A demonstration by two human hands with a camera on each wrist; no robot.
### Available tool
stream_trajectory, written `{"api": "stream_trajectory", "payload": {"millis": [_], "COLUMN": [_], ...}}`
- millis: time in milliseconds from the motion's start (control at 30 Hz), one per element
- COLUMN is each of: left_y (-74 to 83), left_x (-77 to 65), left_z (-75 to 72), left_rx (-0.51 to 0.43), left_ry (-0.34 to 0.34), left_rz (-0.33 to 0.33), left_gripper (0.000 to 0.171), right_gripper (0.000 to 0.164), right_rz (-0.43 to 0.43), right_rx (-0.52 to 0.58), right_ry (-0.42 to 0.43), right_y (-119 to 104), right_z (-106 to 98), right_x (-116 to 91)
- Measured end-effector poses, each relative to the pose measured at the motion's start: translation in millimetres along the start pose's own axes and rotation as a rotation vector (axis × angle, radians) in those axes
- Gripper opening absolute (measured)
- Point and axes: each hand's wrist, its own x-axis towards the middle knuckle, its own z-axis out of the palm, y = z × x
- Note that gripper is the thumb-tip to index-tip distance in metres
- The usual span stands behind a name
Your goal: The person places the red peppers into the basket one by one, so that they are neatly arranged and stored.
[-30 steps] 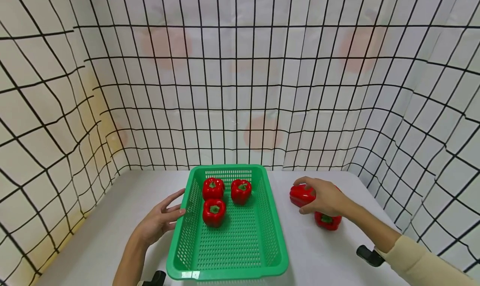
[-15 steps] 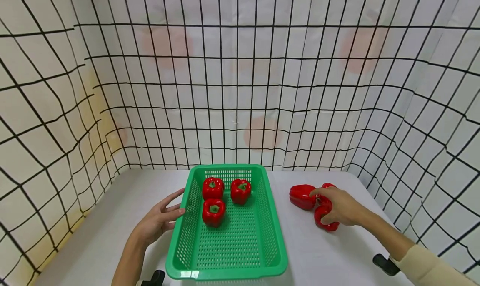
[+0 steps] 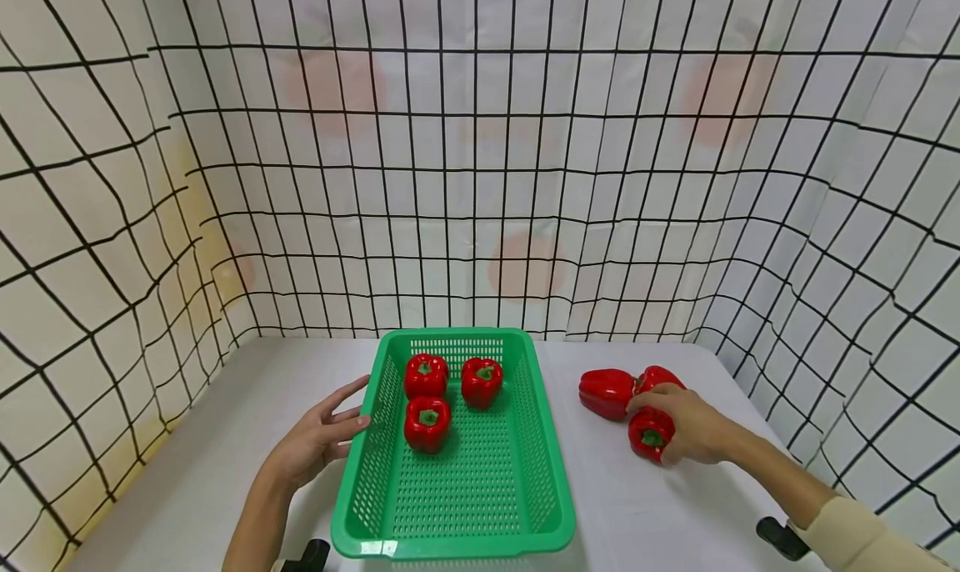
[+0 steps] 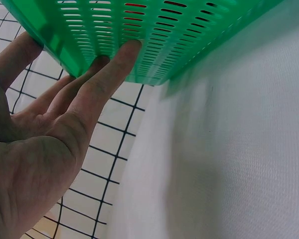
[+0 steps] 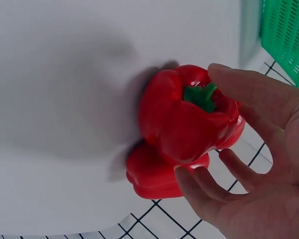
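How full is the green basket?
The basket is only partly full: three peppers sit inside toward its far end, and the floor at its near end shows bare.

PLACE: enclosed lab-style booth (image 3: 903, 263) | pale walls (image 3: 491, 143), three sides, crossed by black grid lines (image 3: 476, 51) | smooth white-covered counter (image 3: 622, 505) set between them

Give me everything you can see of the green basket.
The green basket is a rectangular, open-topped container that looks like plastic, with a smooth, rounded rim and with walls and floor pierced by rows of small openings. It sits upright on the white table, one short end toward the person. Three red bell peppers rest inside, toward its far end. The left hand touches the outside of its left wall.
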Motion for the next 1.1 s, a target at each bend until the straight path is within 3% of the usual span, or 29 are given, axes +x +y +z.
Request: {"api": "stream_trajectory", "payload": {"millis": [367,767,1100], "left_y": [-0.2,0.3,1.1], "left_x": [0.2,-0.6,-0.8], "left_z": [0.2,-0.9,-0.4], "left_rx": [-0.013,-0.011,-0.005], "left_ry": [0.007,-0.003,-0.019], "left_rz": [-0.009,-0.008,0.01], "left_gripper": [0.081,0.081,0.081], "right_gripper": [0.078,0.081,0.084], "right_rz": [0.016,0.082,0.07], "right_rx": [0.004,-0.062,-0.105], "right_ry": [-0.036,-0.018,0.003], "right_y": [6.4,8.0,7.1], "right_z": [4.5,10.0,14.3], "right_x": [-1.1,1.9,1.9]}}
